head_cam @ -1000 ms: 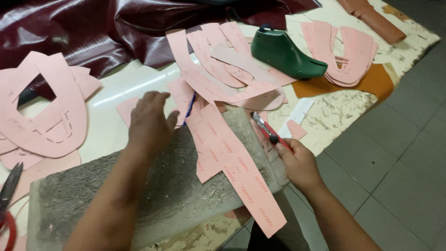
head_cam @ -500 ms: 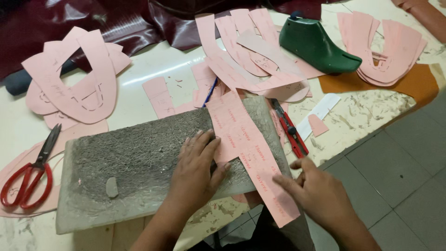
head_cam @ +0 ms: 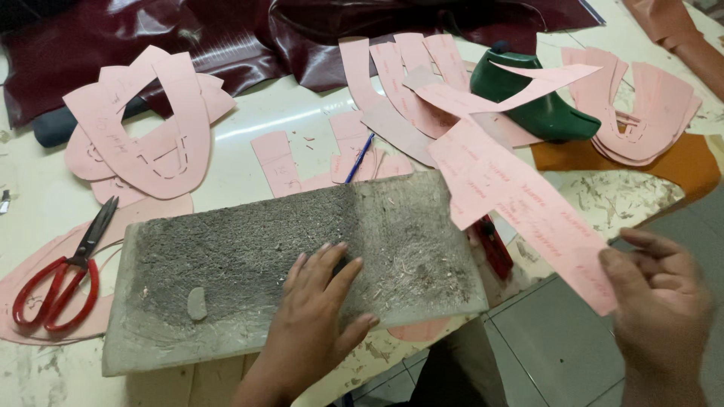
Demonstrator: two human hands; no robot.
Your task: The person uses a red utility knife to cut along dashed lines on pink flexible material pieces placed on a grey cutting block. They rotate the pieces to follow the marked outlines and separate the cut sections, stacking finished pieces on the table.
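My left hand (head_cam: 317, 313) lies flat, fingers spread, on a grey scored cutting slab (head_cam: 249, 256) at the table's front edge. My right hand (head_cam: 660, 298) is off the table's right side and pinches the lower end of a long pink paper pattern piece (head_cam: 513, 196), which is lifted and slants up toward the table's middle. A red-handled knife (head_cam: 494, 245) lies under that piece beside the slab's right edge. A blue pen (head_cam: 360, 158) lies just behind the slab.
Red-handled scissors (head_cam: 56, 279) lie at the left on pink paper. Several pink pattern pieces (head_cam: 151, 136) are spread over the table. A green shoe last (head_cam: 535, 102) stands at the back right, dark red leather (head_cam: 226, 38) at the back, orange leather (head_cam: 679, 162) at the right.
My right hand has picked the long pink pattern piece up off the slab and drawn it to the right. My left hand has stayed on the slab, and the view has shifted left.
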